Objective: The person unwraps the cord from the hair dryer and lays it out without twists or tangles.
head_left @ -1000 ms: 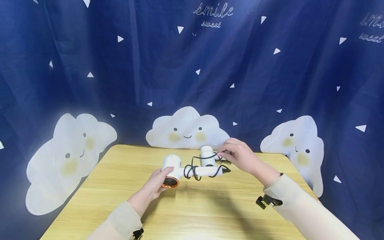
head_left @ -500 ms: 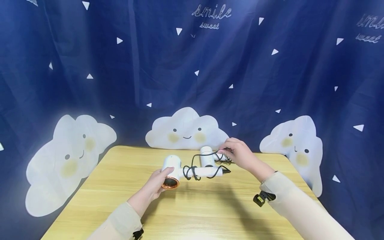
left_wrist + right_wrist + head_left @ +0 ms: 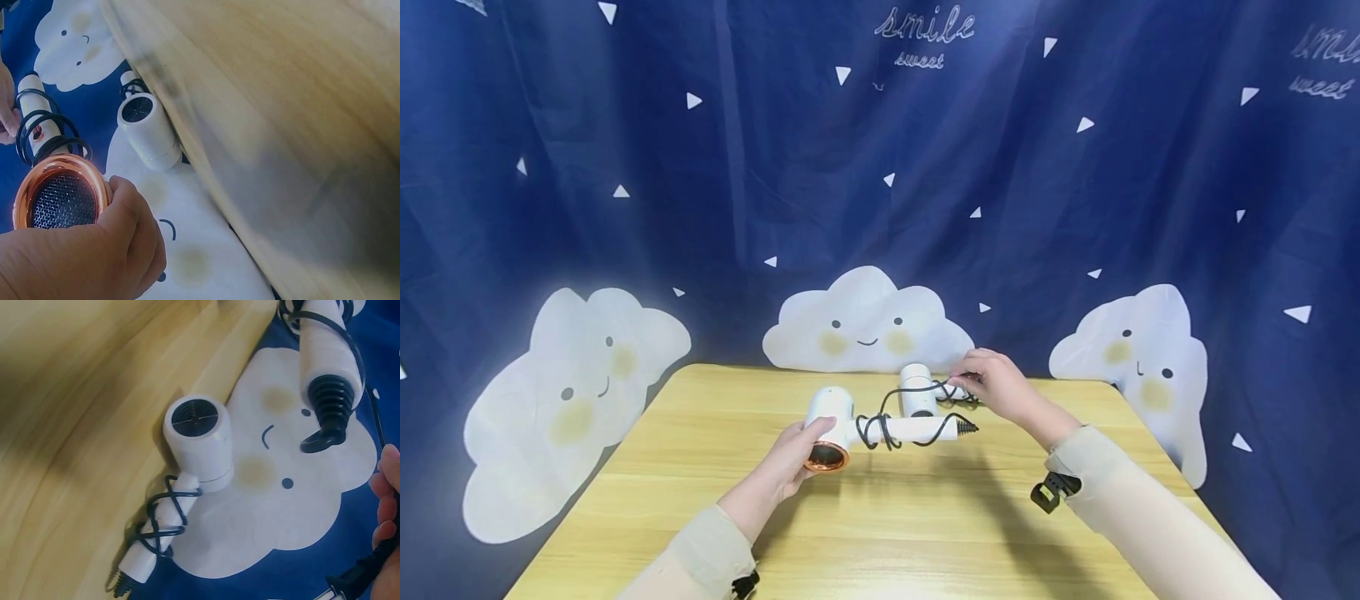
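My left hand grips a white hair dryer by its barrel, above the table. Its copper-rimmed outlet faces the left wrist camera, and its handle points right. A black cord loops loosely round that handle and runs up to my right hand. The fingers of that hand pinch the cord near its end; in the right wrist view a black plug with metal prongs shows below them. Behind lies a second white hair dryer, its own cord wound round its handle.
The wooden table spreads beneath both hands. The second dryer lies near its back edge, partly hidden behind the held one in the head view. Beyond hangs a dark blue curtain with printed clouds.
My right hand has shifted slightly to the right with the cord, rising a little and then dipping. The left hand and the held hair dryer have stayed almost in place.
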Available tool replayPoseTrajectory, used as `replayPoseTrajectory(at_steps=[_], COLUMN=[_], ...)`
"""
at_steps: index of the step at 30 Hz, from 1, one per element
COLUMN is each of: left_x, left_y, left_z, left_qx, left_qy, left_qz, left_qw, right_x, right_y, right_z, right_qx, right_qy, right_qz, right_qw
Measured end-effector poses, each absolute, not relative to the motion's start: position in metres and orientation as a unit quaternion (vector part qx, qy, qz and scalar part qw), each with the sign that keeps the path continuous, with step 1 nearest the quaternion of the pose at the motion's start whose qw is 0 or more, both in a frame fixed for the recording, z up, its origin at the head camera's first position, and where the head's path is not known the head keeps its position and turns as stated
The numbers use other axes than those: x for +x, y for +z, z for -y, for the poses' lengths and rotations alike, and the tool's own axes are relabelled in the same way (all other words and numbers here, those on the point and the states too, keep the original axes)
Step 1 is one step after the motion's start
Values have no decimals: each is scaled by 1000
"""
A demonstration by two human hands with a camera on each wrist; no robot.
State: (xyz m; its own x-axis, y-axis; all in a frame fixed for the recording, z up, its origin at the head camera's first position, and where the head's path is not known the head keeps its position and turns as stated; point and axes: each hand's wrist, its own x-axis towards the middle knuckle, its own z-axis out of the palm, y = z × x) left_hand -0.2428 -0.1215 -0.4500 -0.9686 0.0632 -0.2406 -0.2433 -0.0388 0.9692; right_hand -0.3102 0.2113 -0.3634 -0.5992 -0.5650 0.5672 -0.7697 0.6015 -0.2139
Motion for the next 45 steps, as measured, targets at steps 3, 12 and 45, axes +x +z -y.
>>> replayPoseTrajectory(at_steps=[3, 12, 45], left_x=[-243, -241, -245], left_y=[-450, -449, -443], left_z=[122, 122, 135], left_qx=[-63, -59, -70], left_qy=[718, 717, 725], left_qz=[-685, -685, -678], left_qw=[108, 110, 98], right_x=[-315, -322, -313], right_y=[-370, -388, -427], right_z=[-214, -219, -228], right_qx=[385, 396, 381], right_qy=[222, 221, 215], right_qz=[867, 864, 881], right_qw=[225, 220, 180])
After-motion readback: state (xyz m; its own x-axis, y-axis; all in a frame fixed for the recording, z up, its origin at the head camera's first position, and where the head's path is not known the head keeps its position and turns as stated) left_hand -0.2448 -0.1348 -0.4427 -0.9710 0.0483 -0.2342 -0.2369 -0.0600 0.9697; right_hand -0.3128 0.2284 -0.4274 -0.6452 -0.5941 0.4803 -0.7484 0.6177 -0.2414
